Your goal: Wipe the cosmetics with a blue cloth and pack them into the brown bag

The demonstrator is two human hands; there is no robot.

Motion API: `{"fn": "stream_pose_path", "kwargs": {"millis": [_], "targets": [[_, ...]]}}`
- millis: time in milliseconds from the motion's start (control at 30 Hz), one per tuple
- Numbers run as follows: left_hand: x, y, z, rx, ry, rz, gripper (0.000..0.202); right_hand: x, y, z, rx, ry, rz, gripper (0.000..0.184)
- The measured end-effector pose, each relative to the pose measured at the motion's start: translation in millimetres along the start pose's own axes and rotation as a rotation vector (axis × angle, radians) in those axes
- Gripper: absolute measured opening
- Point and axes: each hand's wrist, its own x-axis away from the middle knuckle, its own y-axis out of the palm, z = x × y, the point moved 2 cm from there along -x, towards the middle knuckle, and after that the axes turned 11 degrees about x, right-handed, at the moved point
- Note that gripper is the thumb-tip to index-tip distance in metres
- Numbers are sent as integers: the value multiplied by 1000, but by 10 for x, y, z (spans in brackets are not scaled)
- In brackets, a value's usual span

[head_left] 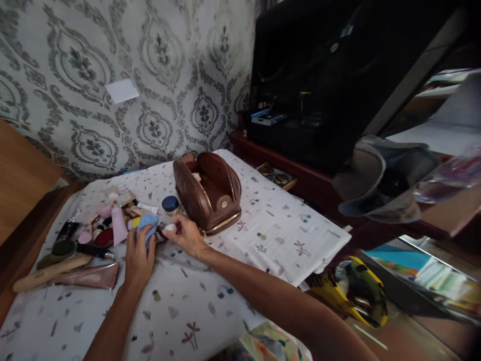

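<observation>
My left hand [140, 258] is closed on a light blue cloth [148, 221] at the edge of a pile of cosmetics. Close by, the fingers of my right hand [189, 237] pinch a small round white cap [170, 228]; whether it sits on a container is unclear. Just beyond the right fingers stands a jar with a dark blue lid [170, 203]. A brown cosmetic bag [205, 200] rests behind my right hand, its zipper undone and its top gaping. To the left lie a pink tube [119, 225], a wooden-handled brush [56, 271] and a rose-coloured tube [90, 277].
A white patterned cloth [259, 260] covers the table, which meets a papered wall at the back. A large black television [300, 75] rises at the right. Beside the table are an open drawer [289, 184] and a yellow-and-black bag [355, 291].
</observation>
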Motion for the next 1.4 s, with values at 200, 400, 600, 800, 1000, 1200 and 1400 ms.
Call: {"fn": "stream_pose_path", "kwargs": {"millis": [200,400,600,800,1000,1200,1400], "targets": [[-2,53,102,-84,116,-83,31,4,1,24,-34,-59,25,13],[-4,47,-114,-42,-71,-61,38,-11,14,5,-35,-70,21,16],[-7,-5,-165,-9,-163,27,35,-25,10,21,-34,-92,-3,18],[-1,-24,138,-18,40,35,32,-26,23,72,-24,-72,-20,16],[-1,36,19,-58,0,-119,36,12,12,79,8,-76,-34,23],[30,-41,-320,23,-239,-97,36,-11,23,101,11,-109,-27,23],[-7,-100,-76,39,-152,29,33,22,33,57,-13,-177,-65,27]]}}
